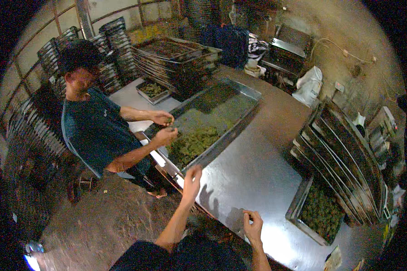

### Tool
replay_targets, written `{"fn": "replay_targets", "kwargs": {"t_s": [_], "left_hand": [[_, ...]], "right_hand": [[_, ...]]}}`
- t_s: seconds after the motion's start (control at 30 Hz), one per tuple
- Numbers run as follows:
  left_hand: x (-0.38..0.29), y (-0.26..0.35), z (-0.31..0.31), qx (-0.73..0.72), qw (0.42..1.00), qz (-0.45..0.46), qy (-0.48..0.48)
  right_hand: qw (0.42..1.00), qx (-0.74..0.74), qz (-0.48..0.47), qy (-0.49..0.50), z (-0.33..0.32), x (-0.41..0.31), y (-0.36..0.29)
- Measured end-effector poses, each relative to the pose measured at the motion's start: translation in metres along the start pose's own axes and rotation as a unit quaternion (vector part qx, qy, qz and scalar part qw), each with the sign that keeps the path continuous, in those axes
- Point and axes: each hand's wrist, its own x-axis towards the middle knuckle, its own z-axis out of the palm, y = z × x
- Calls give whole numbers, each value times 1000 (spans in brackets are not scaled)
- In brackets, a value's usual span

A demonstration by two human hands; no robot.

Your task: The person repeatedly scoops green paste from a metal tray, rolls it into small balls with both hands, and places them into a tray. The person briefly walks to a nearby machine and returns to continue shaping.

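My left hand (192, 185) is raised beside the near corner of a large metal tray (225, 142). Its fingers are bunched and blurred, and I cannot tell whether anything is in them. Green-brown plant clumps (194, 144) lie heaped at the tray's near end. Over the front edge of the metal table (254, 169) hovers my right hand (253, 226), thumb and forefinger curled close together. Whether a small piece sits between those fingertips is too grainy to see. To its right, a smaller tray (308, 233) holds many dark green clumps (320, 210).
Across the table corner a co-worker (95, 125) holds a small green piece over the large tray. Stacked trays (342, 162) lean above the smaller tray at right. Another tray stack (176, 64) stands at the back, beside a small filled tray (153, 90). A white sack (308, 86) rests near the wall.
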Motion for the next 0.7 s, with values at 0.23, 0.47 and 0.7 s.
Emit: {"fn": "replay_targets", "kwargs": {"t_s": [0.23,0.47,0.7], "left_hand": [[-45,-10,-47,-110,983,-139,49],[3,18,-64,-100,986,-132,23],[74,24,-79,-96,991,-66,-72]], "right_hand": [[975,-13,-170,-145,53,118,-48],[964,-36,-125,-232,128,275,-114],[807,-458,-58,-368,208,405,-109]]}}
